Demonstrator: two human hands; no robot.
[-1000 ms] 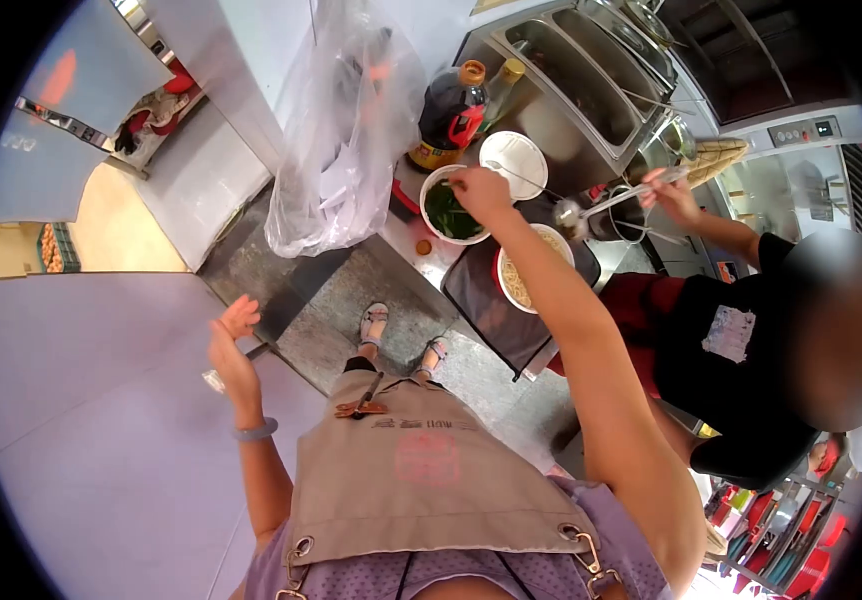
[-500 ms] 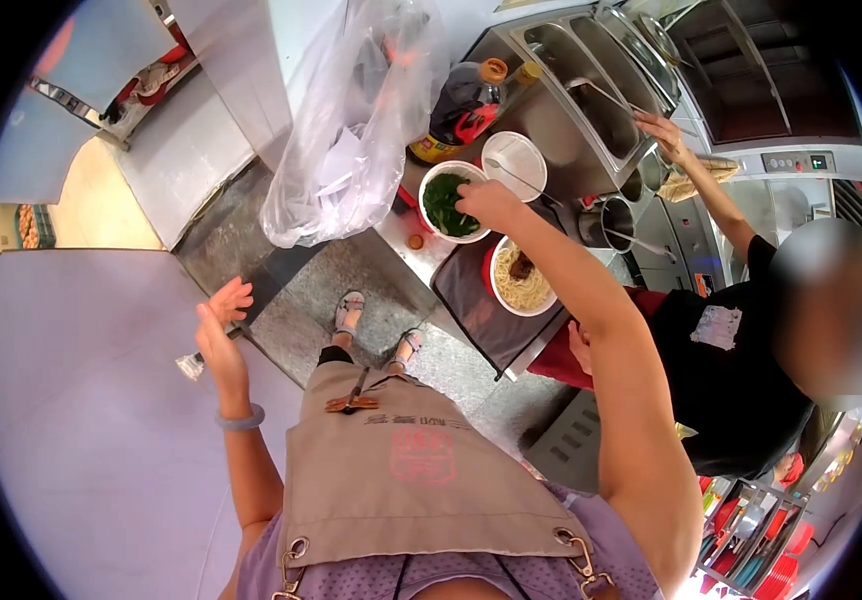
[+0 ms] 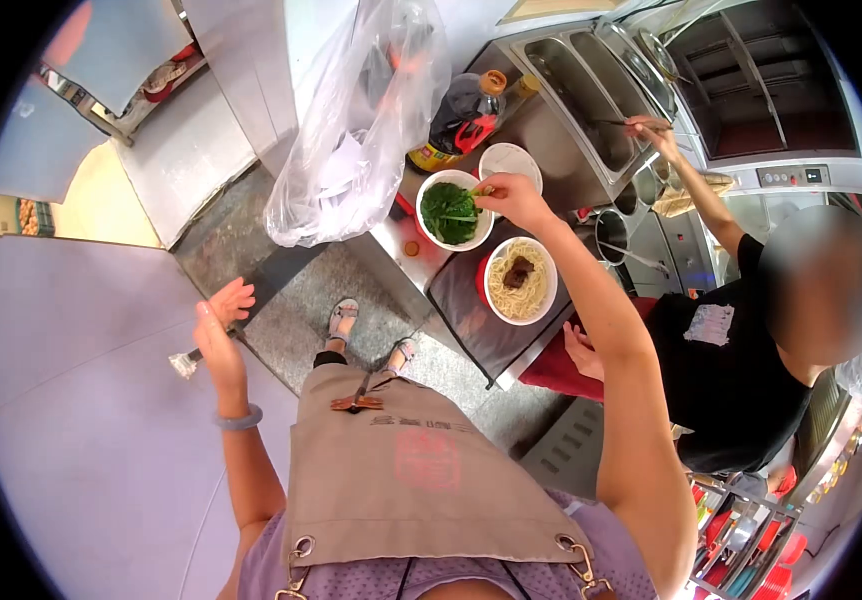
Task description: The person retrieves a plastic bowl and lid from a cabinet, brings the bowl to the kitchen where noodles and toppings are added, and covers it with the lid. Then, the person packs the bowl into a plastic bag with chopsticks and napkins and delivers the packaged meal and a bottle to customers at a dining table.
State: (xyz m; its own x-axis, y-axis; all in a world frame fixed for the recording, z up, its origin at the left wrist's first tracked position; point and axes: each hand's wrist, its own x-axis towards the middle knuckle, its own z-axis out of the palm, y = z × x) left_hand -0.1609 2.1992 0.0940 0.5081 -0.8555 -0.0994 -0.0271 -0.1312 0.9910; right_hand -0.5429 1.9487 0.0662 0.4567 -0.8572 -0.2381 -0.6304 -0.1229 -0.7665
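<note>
My right hand [image 3: 513, 200] pinches some leafy greens at the right rim of a white bowl [image 3: 454, 211] filled with dark green leaves. Just below and to the right is a bowl of noodles [image 3: 519, 281] with dark brown topping in the middle. A white round container [image 3: 511, 166] stands behind my right hand, partly covered by it. My left hand [image 3: 221, 325] is raised at the left in front of the pale surface, fingers apart, holding nothing.
A clear plastic bag [image 3: 356, 150] hangs left of a dark sauce bottle [image 3: 461, 115]. A co-worker in black [image 3: 716, 350] stands at the right, one hand holding a utensil over metal trays [image 3: 591, 90]. A small brown cap [image 3: 411, 248] lies near the counter edge.
My right hand has lifted slightly from the greens to the bowl's rim, with leaves between its fingers. The co-worker moved a ladle away from the noodles to the trays; brown topping now shows on them.
</note>
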